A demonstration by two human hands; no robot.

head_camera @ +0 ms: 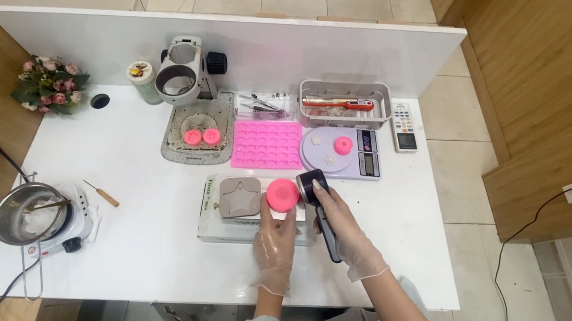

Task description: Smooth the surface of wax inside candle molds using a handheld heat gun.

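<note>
My left hand (275, 246), in a clear glove, rests its fingers against a round pink mould (282, 194) on a pale work mat (216, 226). Beside the mould lies a grey star-shaped mould (240, 196). My right hand (344, 232), gloved too, grips the dark handle of a small hand-held tool (319, 205), whose head sits right next to the pink mould.
A digital scale (359, 160) bears a small pink piece (342, 145). Behind are a pink multi-cavity tray (266, 144), a microscope (189, 84) with two pink moulds (201, 137) on its base, a tool basket (344, 103) and a remote (404, 127). A pot on a hotplate (32, 214) stands left.
</note>
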